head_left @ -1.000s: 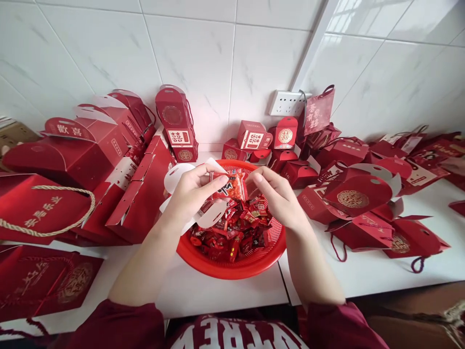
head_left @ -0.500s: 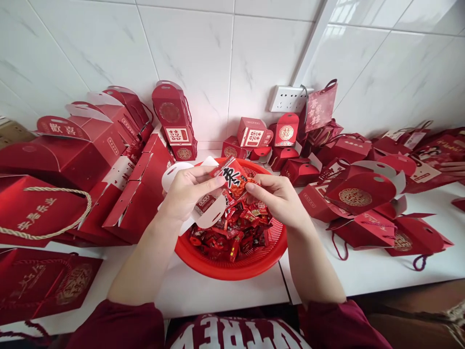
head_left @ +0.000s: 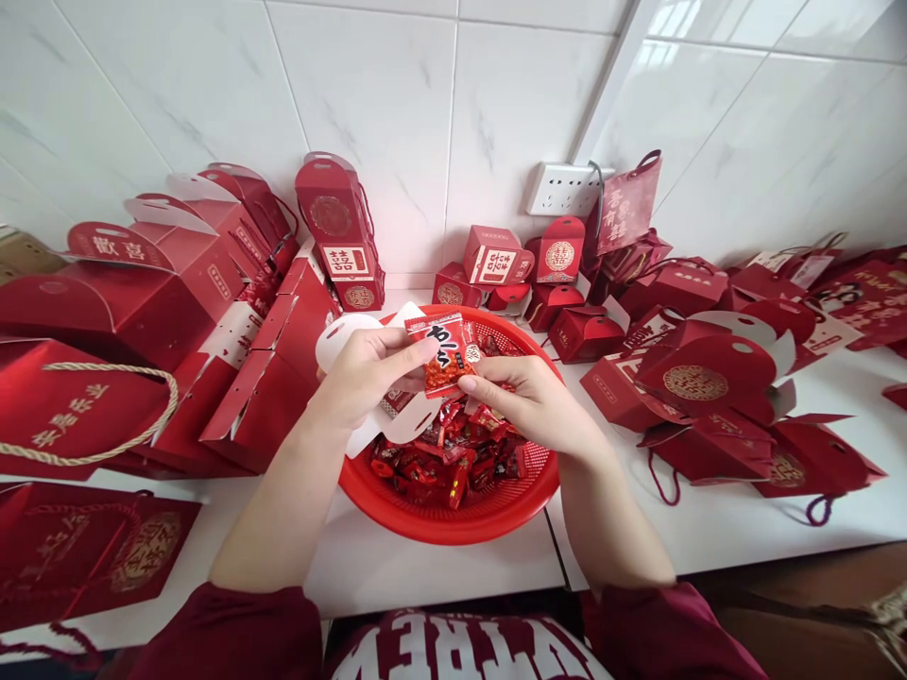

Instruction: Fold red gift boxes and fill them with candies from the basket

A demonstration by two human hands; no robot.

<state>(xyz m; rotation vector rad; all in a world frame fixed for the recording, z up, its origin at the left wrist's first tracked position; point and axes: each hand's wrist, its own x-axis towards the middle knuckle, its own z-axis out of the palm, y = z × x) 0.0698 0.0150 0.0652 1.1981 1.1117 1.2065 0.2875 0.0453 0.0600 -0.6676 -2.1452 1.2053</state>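
A small red snack packet [head_left: 445, 354] with black lettering is pinched between my two hands, above the basket. My left hand [head_left: 363, 376] grips its upper left part, thumb on the front. At the lower right corner, the thumb and fingers of my right hand [head_left: 535, 392] close on it. Beneath my left hand, an open gift box with white inner flaps [head_left: 412, 421] rests over the basket's left rim, partly hidden by the hand. The round red plastic basket [head_left: 453, 531] holds many small red wrapped sweets [head_left: 453, 467].
Red gift boxes and bags crowd the left side, including a box marked with gold letters [head_left: 142, 260] and a rope-handled bag [head_left: 71, 406]. More red boxes [head_left: 701, 378] are heaped at the right. A power strip [head_left: 565, 189] is fixed to the tiled wall.
The packet has turned in my hands, its lettering now tilted another way, and it has moved slightly left. Another person's hand at the far right has gone from view.
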